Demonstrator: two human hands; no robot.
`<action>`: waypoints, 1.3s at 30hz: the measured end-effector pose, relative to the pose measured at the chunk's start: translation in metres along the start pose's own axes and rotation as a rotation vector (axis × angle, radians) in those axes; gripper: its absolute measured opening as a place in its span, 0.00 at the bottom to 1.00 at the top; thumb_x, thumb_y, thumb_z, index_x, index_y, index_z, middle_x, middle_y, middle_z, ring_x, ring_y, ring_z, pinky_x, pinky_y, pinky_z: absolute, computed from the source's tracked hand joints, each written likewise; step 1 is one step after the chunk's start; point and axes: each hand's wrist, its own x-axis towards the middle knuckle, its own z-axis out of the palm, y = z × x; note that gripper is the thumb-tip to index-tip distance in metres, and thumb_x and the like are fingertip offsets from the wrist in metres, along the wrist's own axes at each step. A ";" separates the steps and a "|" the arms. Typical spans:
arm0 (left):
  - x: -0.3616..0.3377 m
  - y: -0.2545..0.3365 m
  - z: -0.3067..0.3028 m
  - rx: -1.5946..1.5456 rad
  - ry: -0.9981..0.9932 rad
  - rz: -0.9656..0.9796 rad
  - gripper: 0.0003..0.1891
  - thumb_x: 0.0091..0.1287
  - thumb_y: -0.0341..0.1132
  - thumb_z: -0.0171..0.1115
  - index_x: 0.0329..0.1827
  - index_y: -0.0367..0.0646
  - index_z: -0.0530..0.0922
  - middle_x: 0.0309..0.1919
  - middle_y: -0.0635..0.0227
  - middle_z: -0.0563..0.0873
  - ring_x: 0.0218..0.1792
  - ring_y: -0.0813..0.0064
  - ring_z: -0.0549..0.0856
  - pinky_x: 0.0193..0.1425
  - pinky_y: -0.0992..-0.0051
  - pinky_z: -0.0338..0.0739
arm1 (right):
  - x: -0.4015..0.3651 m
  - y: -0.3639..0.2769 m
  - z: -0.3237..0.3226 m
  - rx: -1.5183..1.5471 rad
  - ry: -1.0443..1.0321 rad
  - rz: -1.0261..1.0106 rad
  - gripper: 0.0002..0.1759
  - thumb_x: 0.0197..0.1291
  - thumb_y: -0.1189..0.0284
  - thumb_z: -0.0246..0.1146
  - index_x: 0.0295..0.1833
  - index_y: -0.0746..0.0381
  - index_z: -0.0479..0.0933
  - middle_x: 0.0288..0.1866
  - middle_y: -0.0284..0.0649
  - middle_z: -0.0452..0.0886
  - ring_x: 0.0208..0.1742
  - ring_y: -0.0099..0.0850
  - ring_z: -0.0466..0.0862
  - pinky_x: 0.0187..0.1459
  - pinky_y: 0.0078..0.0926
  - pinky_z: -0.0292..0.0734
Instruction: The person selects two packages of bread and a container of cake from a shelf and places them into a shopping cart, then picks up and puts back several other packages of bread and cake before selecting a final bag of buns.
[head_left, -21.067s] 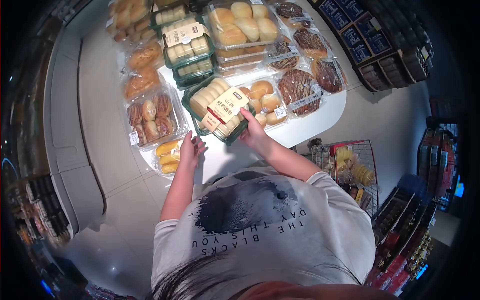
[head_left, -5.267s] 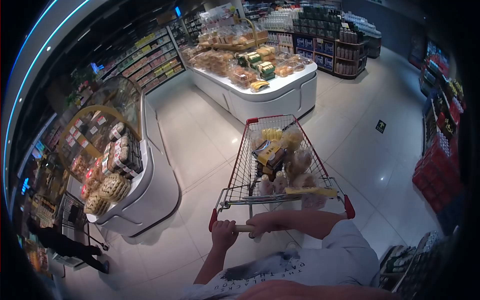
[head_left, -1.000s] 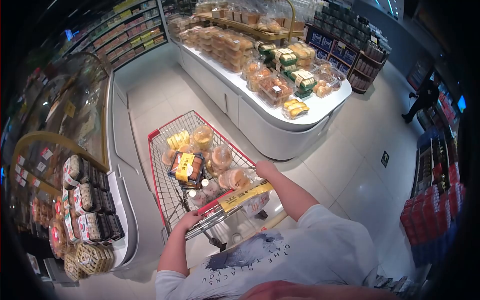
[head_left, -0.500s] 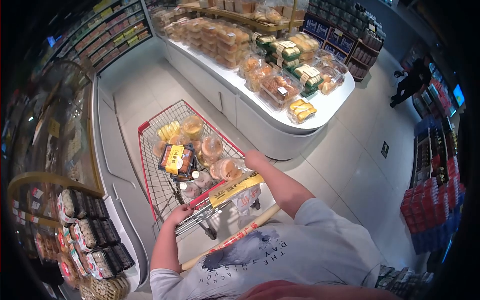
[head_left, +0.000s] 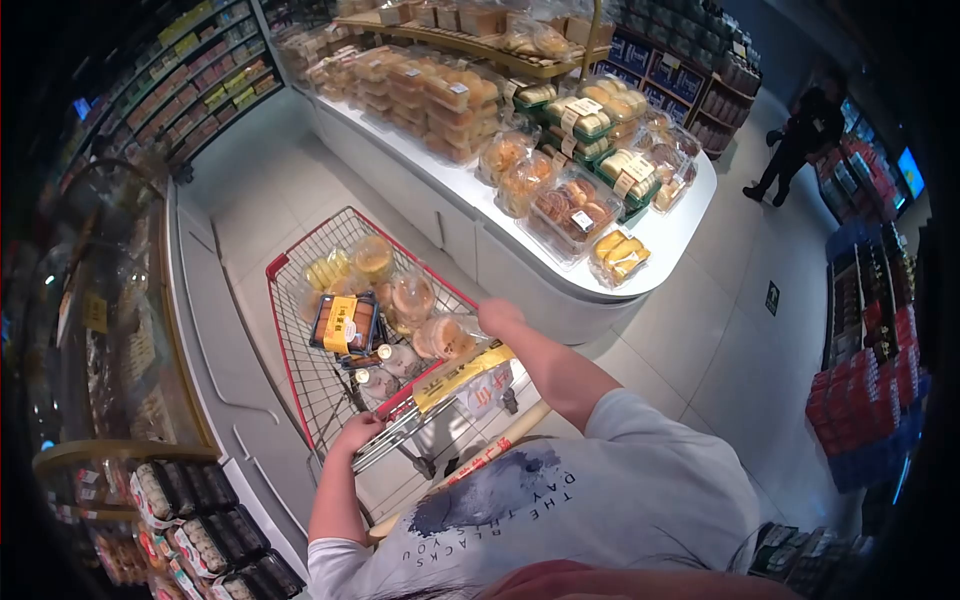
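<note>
The left hand (head_left: 360, 432) has its fingers bent over the metal edge of the shopping cart (head_left: 277, 265). Its arm comes almost straight up from the sleeve. The right hand (head_left: 500, 318) is farther out, on the cart's other side, and its arm slants in across the front. Its fingers are hidden, so I can't tell if they squeeze. A yellow sign (head_left: 462, 378) sits between both hands. The white bench (head_left: 680, 225) is beyond the right hand.
</note>
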 end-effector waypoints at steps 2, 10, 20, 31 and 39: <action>0.015 0.009 -0.013 0.016 0.011 -0.006 0.14 0.50 0.41 0.62 0.31 0.39 0.78 0.26 0.64 0.82 0.29 0.73 0.80 0.38 0.74 0.73 | 0.020 -0.005 -0.007 -0.008 -0.006 -0.002 0.15 0.55 0.75 0.51 0.46 0.62 0.79 0.50 0.44 0.78 0.51 0.40 0.79 0.48 0.35 0.75; 0.066 0.046 -0.071 0.126 -0.026 -0.010 0.15 0.53 0.42 0.59 0.34 0.37 0.79 0.28 0.62 0.82 0.31 0.72 0.80 0.39 0.72 0.73 | 0.087 -0.031 -0.026 0.053 0.062 0.039 0.14 0.54 0.74 0.52 0.43 0.62 0.80 0.46 0.45 0.80 0.47 0.41 0.80 0.46 0.36 0.76; 0.136 0.053 -0.155 0.194 -0.022 0.039 0.16 0.52 0.44 0.60 0.30 0.38 0.80 0.26 0.60 0.83 0.30 0.69 0.82 0.39 0.71 0.74 | 0.148 -0.076 -0.043 -0.017 0.071 0.070 0.15 0.53 0.72 0.52 0.43 0.62 0.80 0.44 0.47 0.80 0.47 0.42 0.80 0.46 0.38 0.76; 0.193 0.040 -0.208 0.130 0.145 0.136 0.14 0.56 0.41 0.56 0.35 0.39 0.81 0.27 0.58 0.83 0.32 0.64 0.82 0.40 0.70 0.74 | 0.192 -0.104 -0.055 0.043 0.127 0.002 0.14 0.52 0.75 0.51 0.41 0.63 0.80 0.43 0.49 0.80 0.45 0.43 0.81 0.45 0.38 0.76; 0.110 0.123 -0.240 0.300 0.301 0.123 0.20 0.59 0.45 0.57 0.48 0.39 0.75 0.41 0.52 0.81 0.40 0.59 0.81 0.46 0.66 0.74 | 0.214 -0.086 -0.072 0.169 0.199 0.026 0.17 0.50 0.67 0.57 0.45 0.65 0.77 0.42 0.52 0.79 0.46 0.45 0.79 0.47 0.38 0.74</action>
